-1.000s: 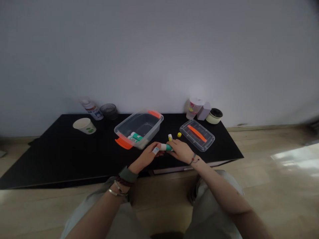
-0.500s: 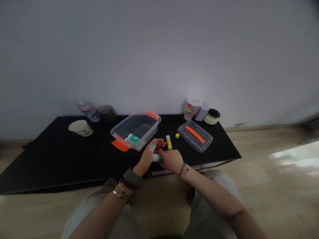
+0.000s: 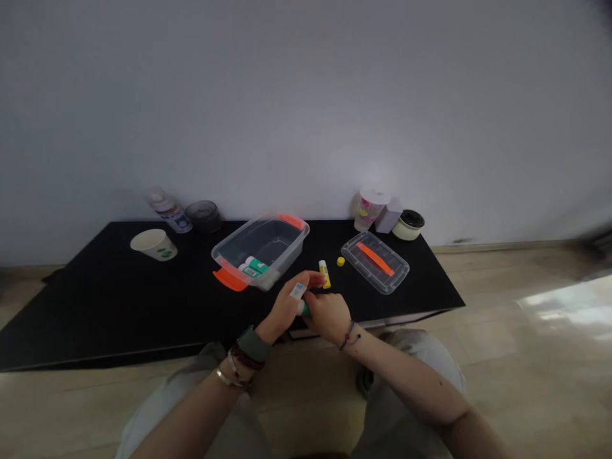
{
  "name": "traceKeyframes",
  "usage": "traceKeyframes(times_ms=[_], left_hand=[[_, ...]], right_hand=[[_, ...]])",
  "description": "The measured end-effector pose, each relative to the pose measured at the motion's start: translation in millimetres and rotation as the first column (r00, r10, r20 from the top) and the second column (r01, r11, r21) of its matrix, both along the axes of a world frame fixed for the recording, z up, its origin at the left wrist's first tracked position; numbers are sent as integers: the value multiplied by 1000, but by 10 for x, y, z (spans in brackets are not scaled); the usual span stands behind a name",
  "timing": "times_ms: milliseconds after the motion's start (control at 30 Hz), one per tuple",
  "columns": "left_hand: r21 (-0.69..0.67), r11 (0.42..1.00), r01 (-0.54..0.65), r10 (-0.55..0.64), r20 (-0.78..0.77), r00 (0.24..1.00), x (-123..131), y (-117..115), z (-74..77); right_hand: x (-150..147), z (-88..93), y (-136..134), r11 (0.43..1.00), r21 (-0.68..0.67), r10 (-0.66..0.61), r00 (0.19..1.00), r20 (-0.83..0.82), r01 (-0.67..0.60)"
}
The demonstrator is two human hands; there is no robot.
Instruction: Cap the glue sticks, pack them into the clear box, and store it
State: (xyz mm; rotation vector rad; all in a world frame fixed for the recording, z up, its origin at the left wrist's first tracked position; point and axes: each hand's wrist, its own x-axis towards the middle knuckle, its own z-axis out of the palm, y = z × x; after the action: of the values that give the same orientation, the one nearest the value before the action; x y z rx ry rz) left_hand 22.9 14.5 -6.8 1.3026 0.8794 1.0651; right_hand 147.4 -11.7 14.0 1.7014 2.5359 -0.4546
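Observation:
My right hand (image 3: 331, 313) is closed around a green and white glue stick (image 3: 302, 308), its white end pointing left toward my other wrist. Close against it, my left hand (image 3: 290, 302) has its fingers stretched to the right, loosely bent over the right hand; its palm is hidden. A small white and blue label (image 3: 298, 291) lies on the back of the left hand. Just beyond the fingertips is a yellow glue stick (image 3: 324, 274) with a white end, and a yellow cap (image 3: 340, 261) lies apart from it. Green and white glue sticks (image 3: 256, 266) lie inside a clear container (image 3: 292, 256).
The clear lid (image 3: 400, 275) with an orange handle lies right on the black table (image 3: 119, 306). Along the wall stand a spray can (image 3: 171, 213), dark glass bowl (image 3: 203, 217), lidded cup (image 3: 367, 210), pale box (image 3: 389, 217) and cream pot (image 3: 407, 226). A paper cup (image 3: 153, 245) leans left.
My left hand has shifted slightly right, its fingers now overlapping the yellow glue stick. Less of the held glue stick's white end shows between my hands.

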Motion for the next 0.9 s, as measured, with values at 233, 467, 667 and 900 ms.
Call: traceKeyframes(times_ms=[233, 467, 667, 900], left_hand=[[-37, 999, 3, -1, 54, 999, -12, -32, 38], [-97, 962, -253, 271, 282, 920, 42, 19, 177], [-76, 975, -208, 213, 62, 975, 46, -2, 172], [-4, 998, -65, 65, 14, 998, -39, -45, 167]], right_hand=[[-17, -20, -30, 1000, 4, 7, 1000, -19, -7], [-83, 48, 106, 989, -11, -147, 970, -196, 148], [-87, 36, 164, 979, -49, -203, 954, -222, 197], [-13, -162, 189, 981, -192, -119, 748, -653, -12]])
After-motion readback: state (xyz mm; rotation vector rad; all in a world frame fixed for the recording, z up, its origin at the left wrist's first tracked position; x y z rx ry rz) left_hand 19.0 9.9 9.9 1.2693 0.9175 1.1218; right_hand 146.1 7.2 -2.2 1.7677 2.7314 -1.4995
